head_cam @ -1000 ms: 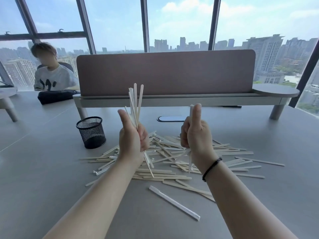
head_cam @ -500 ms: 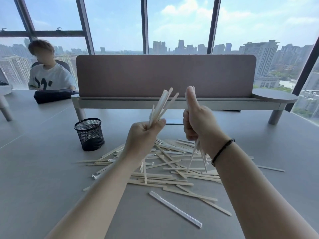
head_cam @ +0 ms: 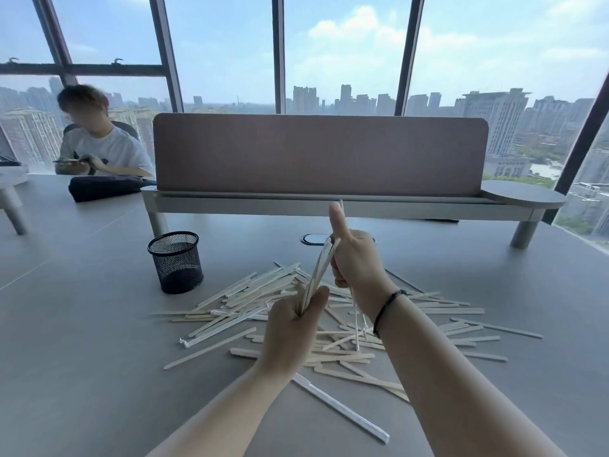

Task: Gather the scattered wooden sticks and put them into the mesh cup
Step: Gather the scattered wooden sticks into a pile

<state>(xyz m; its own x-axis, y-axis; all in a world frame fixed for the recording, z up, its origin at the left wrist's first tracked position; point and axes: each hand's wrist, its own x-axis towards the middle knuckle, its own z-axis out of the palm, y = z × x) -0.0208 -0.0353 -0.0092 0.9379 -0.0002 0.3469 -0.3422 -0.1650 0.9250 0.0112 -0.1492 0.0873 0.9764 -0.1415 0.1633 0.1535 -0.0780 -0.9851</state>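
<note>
- Black wire mesh cup (head_cam: 175, 261): upright on the grey table (head_cam: 82, 341), open mouth up; nothing shows above its rim.
- Pale wooden sticks (head_cam: 250, 298): scattered heap lying flat on the table just right of the mesh cup, crossing one another, none touching the cup.
- Left hand (head_cam: 291, 328): raised over the heap, right of the cup, fingers curled round a bundle of sticks (head_cam: 318, 270) that leans up and to the right.
- Right hand (head_cam: 354, 262): further right of the cup, above the heap, fist closed on a few thin sticks (head_cam: 355, 319) that hang below it; thumb upright. The bundle's top meets this hand.
- Black cord bracelet (head_cam: 387, 306): on the right wrist.
- White paper-wrapped stick (head_cam: 342, 409): on the table, nearer the camera than the heap.
- Brown desk divider (head_cam: 319, 156): behind the cup, on a grey shelf.
- Seated person (head_cam: 99, 146): beyond the cup, at the left.
</note>
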